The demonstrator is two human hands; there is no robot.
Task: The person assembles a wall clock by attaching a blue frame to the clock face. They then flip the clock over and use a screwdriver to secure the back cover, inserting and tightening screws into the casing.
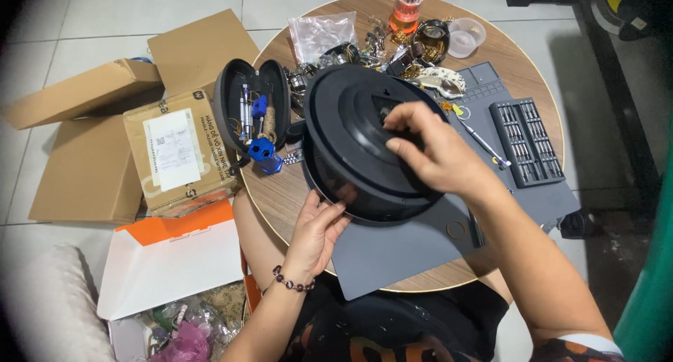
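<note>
Tilting at frame centre, a round black clock back (357, 148) is gripped at its lower rim by the left hand (317, 225). Right hand (438, 152) fingers pinch its middle. A grey mat (420, 243) and bit case (527, 142) lie on the surface at right.

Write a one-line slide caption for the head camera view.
Left hand steadies a round black wall clock, back facing up, while right hand works at its centre above a grey work mat.

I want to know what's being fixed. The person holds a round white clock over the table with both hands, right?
Not quite. The head view shows the clock is black, not white. The left hand and right hand do hold it over the table.
</note>
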